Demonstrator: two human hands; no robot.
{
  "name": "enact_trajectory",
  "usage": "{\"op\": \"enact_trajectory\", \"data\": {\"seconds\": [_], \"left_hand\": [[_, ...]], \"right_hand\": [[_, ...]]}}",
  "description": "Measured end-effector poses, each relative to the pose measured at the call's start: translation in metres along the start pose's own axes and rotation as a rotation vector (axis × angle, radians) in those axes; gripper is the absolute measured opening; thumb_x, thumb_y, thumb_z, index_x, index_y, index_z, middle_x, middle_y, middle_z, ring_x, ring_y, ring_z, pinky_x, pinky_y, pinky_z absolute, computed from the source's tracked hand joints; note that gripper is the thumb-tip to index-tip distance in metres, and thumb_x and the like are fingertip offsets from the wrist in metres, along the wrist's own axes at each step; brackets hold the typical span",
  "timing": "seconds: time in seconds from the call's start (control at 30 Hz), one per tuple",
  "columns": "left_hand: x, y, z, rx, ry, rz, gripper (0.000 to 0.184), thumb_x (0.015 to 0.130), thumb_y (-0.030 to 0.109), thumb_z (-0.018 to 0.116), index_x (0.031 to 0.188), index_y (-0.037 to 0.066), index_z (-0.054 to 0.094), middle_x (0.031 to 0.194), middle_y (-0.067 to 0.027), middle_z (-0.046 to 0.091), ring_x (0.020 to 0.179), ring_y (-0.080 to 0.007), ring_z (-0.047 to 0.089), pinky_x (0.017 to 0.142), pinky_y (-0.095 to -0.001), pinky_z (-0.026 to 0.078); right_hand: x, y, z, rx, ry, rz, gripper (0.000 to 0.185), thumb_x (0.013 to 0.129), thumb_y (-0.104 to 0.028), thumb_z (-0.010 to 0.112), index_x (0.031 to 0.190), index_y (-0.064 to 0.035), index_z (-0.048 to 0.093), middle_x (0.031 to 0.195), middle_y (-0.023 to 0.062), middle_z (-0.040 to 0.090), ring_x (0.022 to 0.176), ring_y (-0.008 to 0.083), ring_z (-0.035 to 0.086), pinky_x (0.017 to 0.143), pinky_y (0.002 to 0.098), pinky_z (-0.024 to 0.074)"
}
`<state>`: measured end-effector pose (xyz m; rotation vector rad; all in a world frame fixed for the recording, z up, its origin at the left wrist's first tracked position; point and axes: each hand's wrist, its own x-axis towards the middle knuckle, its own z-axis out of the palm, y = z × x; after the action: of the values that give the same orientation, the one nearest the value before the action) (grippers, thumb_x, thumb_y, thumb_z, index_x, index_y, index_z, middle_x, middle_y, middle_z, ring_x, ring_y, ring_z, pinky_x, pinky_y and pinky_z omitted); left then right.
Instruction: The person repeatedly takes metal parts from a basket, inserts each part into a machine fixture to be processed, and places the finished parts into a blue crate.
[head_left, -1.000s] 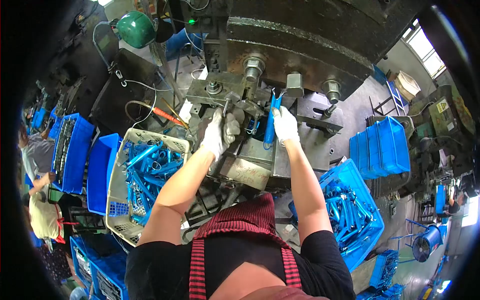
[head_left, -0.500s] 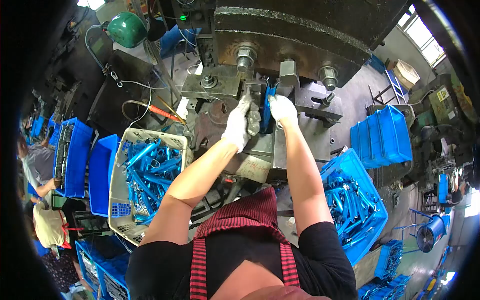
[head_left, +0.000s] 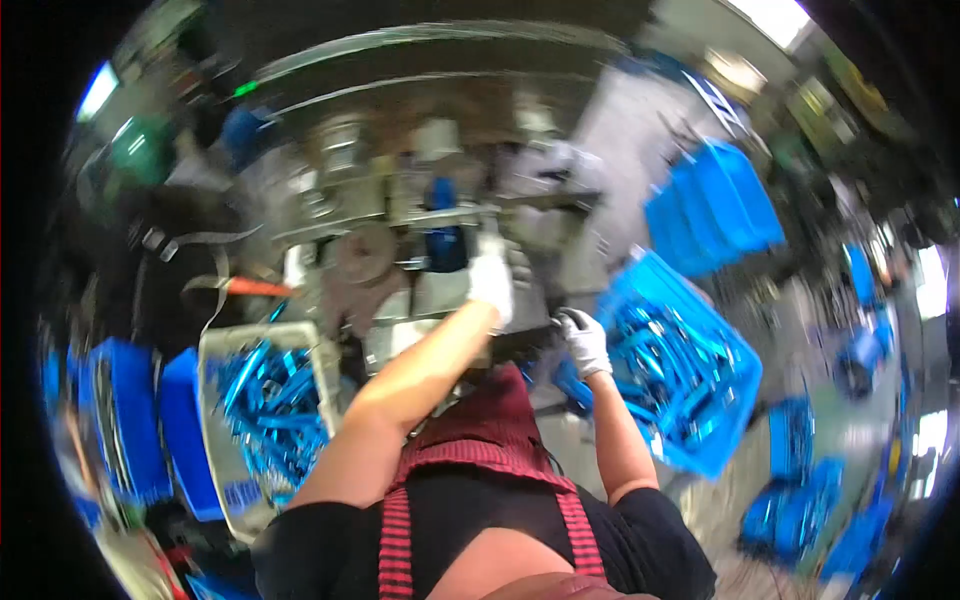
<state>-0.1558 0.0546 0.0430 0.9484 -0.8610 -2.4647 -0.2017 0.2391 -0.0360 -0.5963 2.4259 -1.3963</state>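
My left hand (head_left: 490,278), in a white glove, reaches over the press bed. Its fingers are smeared by motion, and whether they grip anything is unclear. Just left of its fingertips a blurred pale metal strip (head_left: 440,216) crosses in front of a blue metal part (head_left: 443,250) in the die area. My right hand (head_left: 585,342), also gloved, is lower and to the right, beside the left edge of a blue crate (head_left: 735,425). Its fingers point up and left, their tips dark and blurred; I cannot make out anything in them.
Shiny blue parts (head_left: 675,370) fill the right crate. A cream basket (head_left: 215,400) of similar parts stands at left, beside blue bins (head_left: 185,430). Stacked blue bins (head_left: 715,210) stand at upper right. The press (head_left: 400,100) with large bolts looms ahead.
The view has swung and blurred. My right hand has left the blue part at the die and come back toward the right crate. My left hand stays near the die, now to the right of the blue part.
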Motion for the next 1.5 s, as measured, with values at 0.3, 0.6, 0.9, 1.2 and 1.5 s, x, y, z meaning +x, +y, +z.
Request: {"op": "enact_trajectory", "data": {"seconds": [0.3, 0.6, 0.9, 1.2, 1.5], "left_hand": [[0.027, -0.011, -0.017, -0.115, -0.153, -0.069, 0.033, 0.087, 0.047, 0.044, 0.076, 0.016, 0.047, 0.056, 0.0028, 0.042, 0.041, -0.0095, 0.037, 0.035, -0.0219, 0.031], [0.016, -0.006, -0.009, -0.050, -0.093, -0.083, 0.032, 0.089, 0.046, 0.041, 0.076, 0.017, 0.047, 0.059, 0.0022, 0.046, 0.043, -0.0096, 0.039, 0.035, -0.0213, 0.032], [0.009, 0.003, -0.003, 0.025, -0.028, -0.106, 0.034, 0.088, 0.045, 0.042, 0.068, 0.018, 0.047, 0.051, 0.0064, 0.039, 0.038, -0.0072, 0.035, 0.033, -0.0221, 0.027], [-0.025, 0.048, -0.048, -0.259, -0.554, 0.229, 0.034, 0.084, 0.046, 0.050, 0.069, 0.017, 0.041, 0.054, 0.0058, 0.038, 0.043, -0.0079, 0.036, 0.038, -0.0212, 0.029], [0.117, 0.008, -0.104, 1.074, 0.346, 0.406, 0.041, 0.073, 0.020, 0.060, 0.110, 0.003, 0.052, 0.093, -0.0153, 0.060, 0.067, -0.0272, 0.058, 0.064, -0.0363, 0.047]], "right_hand": [[-0.096, 0.071, -0.138, -0.585, 0.286, 0.275, 0.028, 0.081, -0.032, 0.051, 0.091, -0.0084, 0.061, 0.089, 0.0141, 0.062, 0.086, 0.0314, 0.058, 0.076, 0.0396, 0.0445], [-0.100, 0.100, -0.250, -1.139, -0.370, -0.121, 0.023, 0.084, -0.020, 0.042, 0.103, -0.0209, 0.055, 0.107, 0.0128, 0.055, 0.087, 0.0297, 0.059, 0.075, 0.0393, 0.0468], [-0.047, -0.008, -0.242, -1.215, -0.341, 0.013, 0.043, 0.069, -0.040, 0.065, 0.095, -0.0072, 0.055, 0.083, 0.0157, 0.061, 0.080, 0.0341, 0.059, 0.067, 0.0428, 0.0466], [0.009, -0.085, -0.120, -0.277, -0.114, -0.092, 0.043, 0.076, -0.041, 0.060, 0.095, -0.0031, 0.054, 0.075, 0.0134, 0.059, 0.068, 0.0239, 0.056, 0.065, 0.0333, 0.0444], [0.056, -0.145, 0.016, -0.197, -0.180, -0.234, 0.033, 0.086, -0.035, 0.050, 0.097, -0.0043, 0.057, 0.084, 0.0174, 0.060, 0.076, 0.0315, 0.057, 0.071, 0.0350, 0.0441]]}}
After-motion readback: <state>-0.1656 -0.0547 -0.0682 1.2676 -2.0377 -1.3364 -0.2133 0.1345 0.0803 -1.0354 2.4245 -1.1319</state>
